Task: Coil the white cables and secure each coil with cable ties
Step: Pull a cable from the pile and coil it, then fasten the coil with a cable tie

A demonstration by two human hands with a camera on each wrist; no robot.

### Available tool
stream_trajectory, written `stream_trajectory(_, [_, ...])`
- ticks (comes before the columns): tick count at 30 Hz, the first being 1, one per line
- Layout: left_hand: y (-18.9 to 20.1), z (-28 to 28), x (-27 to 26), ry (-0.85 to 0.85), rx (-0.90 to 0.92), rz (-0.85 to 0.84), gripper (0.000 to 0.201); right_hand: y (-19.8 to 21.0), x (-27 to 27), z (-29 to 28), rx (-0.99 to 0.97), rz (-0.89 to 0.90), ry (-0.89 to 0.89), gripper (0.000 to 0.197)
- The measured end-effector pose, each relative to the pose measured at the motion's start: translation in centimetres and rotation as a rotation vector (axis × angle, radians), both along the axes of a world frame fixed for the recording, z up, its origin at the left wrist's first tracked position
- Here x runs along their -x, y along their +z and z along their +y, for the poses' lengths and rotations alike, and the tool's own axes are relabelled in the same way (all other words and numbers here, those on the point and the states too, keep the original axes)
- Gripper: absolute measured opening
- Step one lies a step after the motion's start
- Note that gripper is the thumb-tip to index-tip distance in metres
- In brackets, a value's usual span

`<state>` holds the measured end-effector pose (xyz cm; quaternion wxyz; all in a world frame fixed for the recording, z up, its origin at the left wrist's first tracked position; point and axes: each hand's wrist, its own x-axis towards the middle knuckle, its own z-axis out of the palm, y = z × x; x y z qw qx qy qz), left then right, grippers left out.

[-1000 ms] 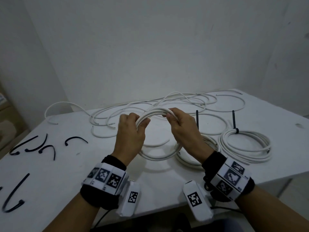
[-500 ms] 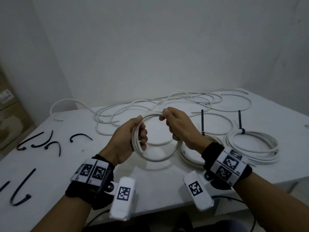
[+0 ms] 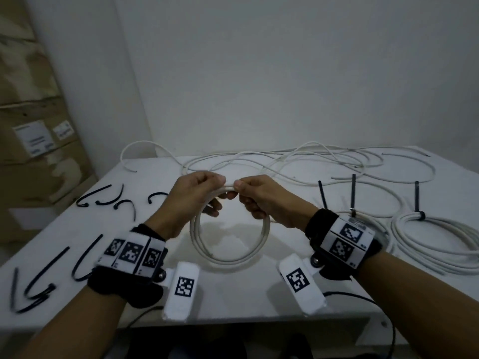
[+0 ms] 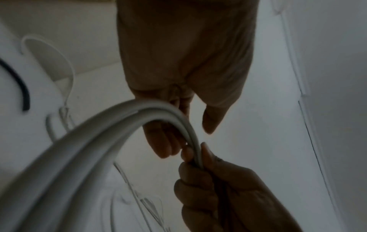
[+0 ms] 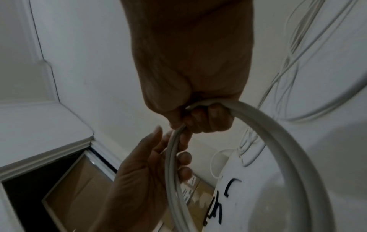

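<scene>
A small white cable coil (image 3: pixel 231 257) hangs upright above the white table (image 3: pixel 233 296). Both hands hold it at its top, close together. My left hand (image 3: pixel 207 190) pinches the strands with thumb above and fingers curled beneath. My right hand (image 3: pixel 250 196) grips the same bundle just to the right. In the left wrist view the coil (image 4: pixel 95 141) runs past my left fingers (image 4: pixel 163 141) into my right fist (image 4: pixel 208 185). In the right wrist view the right hand (image 5: pixel 198 116) is closed round the coil (image 5: pixel 278 141). Loose black cable ties (image 3: pixel 124 203) lie on the table's left.
Untidy loose white cables (image 3: pixel 285 161) stretch along the table's back. A tied coil (image 3: pixel 427 244) with an upright black tie (image 3: pixel 417 200) lies at the right, another sits partly behind my right wrist. Cardboard boxes (image 3: pixel 33 141) stand at the left.
My left hand has slid from the coil's left side up to its top, beside my right hand. The coil now hangs down from both hands. The view has swung left.
</scene>
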<state>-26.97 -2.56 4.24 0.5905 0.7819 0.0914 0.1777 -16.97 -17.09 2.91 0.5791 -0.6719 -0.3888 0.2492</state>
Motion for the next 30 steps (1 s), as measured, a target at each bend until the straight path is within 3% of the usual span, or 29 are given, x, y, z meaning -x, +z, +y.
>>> stream_trajectory(3, [0.9,2.3,1.6,-0.004,-0.154,0.102,0.026,0.0,1.5,2.7,0.018,0.003,0.065,0.035])
stream_trajectory(6, [1.1,4.5,3.6,0.006,-0.131,0.235,0.025,-0.2,2.7,5.5,0.038,0.011,0.117,0.035])
stream_trajectory(13, [1.8,10.3,9.4,0.204,-0.029,0.178,0.025,0.3,4.3,11.2,0.113,0.079,0.126,0.043])
stream_trajectory(15, [2.1,11.9,11.3,0.243,-0.038,0.176,0.026,-0.2,4.4,12.5,0.194,0.059,0.145,0.035])
stream_trajectory(18, [2.3,13.9,13.7,0.338,-0.035,0.143,0.031,-1.6,5.8,14.8,0.415,-0.101,0.303,0.017])
stream_trajectory(21, [2.5,15.6,15.7,0.441,-0.025,0.135,0.029,-2.7,8.3,17.6,0.574,-0.271,0.446,0.022])
stream_trajectory(27, [2.0,17.4,18.6,0.520,-0.029,0.158,0.016,-4.1,12.8,21.7,0.678,-0.517,0.610,0.043])
stream_trajectory(30, [1.6,17.7,19.0,0.534,-0.030,0.171,0.011,-4.2,13.7,22.2,0.728,-0.693,0.604,0.027])
